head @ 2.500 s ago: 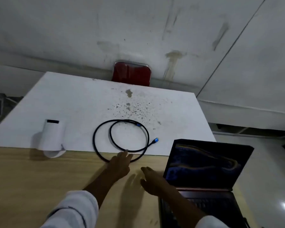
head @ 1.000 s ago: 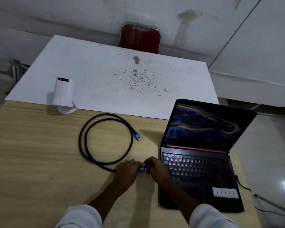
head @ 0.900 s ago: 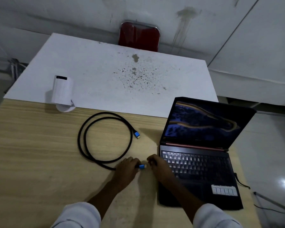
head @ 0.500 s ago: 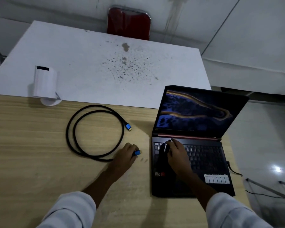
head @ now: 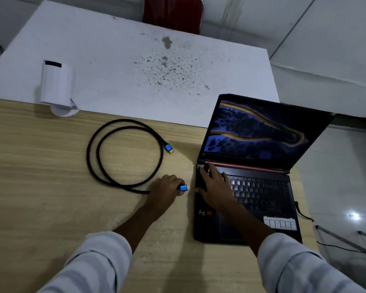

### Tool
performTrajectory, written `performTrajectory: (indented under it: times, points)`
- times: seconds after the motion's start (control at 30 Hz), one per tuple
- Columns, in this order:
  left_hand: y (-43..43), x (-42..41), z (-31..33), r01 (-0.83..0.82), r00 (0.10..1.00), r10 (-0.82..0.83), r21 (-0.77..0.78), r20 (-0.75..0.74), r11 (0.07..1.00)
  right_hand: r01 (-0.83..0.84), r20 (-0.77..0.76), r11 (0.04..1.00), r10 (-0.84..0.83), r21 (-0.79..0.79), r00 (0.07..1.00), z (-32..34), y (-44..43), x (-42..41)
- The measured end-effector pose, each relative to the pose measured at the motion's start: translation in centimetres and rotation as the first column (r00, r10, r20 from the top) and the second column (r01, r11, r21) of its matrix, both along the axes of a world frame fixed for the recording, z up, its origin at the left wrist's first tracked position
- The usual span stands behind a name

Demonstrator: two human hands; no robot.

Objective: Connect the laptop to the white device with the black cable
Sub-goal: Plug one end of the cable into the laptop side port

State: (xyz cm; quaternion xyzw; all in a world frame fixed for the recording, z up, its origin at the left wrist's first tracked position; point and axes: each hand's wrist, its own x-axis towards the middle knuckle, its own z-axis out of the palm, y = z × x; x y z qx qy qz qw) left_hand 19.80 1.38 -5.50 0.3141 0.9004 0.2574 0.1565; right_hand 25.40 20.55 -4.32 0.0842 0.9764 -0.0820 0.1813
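Note:
A black cable (head: 93, 157) lies coiled on the wooden table (head: 40, 197). My left hand (head: 164, 188) grips its near blue plug (head: 183, 188), which points at the laptop's left edge a short gap away. The cable's other blue plug (head: 169, 148) lies loose beside the coil. The open black laptop (head: 260, 193) stands at the right with its screen lit. My right hand (head: 215, 186) rests flat on the keyboard's left side, fingers spread. The white device (head: 56, 85) stands at the far left, where the wood meets a white board.
A stained white board (head: 135, 60) covers the table's far half. A red chair back (head: 173, 12) shows behind it. A thin black wire (head: 304, 214) leaves the laptop's right side. The table's right edge runs just beyond the laptop, floor below.
Earlier the coil was dragged from the white board onto the wood. Within the last second my right hand left the plug and settled on the laptop's keyboard; my left hand kept holding the plug.

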Motion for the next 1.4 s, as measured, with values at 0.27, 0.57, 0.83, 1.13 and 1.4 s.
performTrajectory:
  times: [0.27,0.57,0.83,1.13,1.4]
  points:
    - [1.5,-0.1,-1.0,0.009,0.998,-0.01,-0.019,-0.058,1.0,0.018,0.062,1.0,-0.019,0.01,0.998,0.5,-0.7,-0.1]
    - [1.8,0.0,-2.2,-0.017,0.996,0.012,-0.05,-0.094,0.999,0.015,0.076,1.0,-0.015,0.005,0.997,0.5,-0.5,-0.2]
    - [2.0,-0.4,-2.2,-0.054,0.996,0.052,-0.033,-0.069,0.998,0.005,0.1,1.0,-0.006,0.007,0.995,0.9,-0.6,-0.4]
    - [2.0,-0.4,-2.3,-0.056,0.998,0.056,0.016,-0.015,0.998,0.013,0.087,1.0,-0.012,-0.008,0.996,1.2,-0.7,-0.4]
    - [1.9,-0.6,-2.1,-0.013,0.999,0.012,-0.023,-0.037,1.0,0.015,0.095,1.0,-0.015,-0.002,0.995,1.2,-0.8,-0.6]
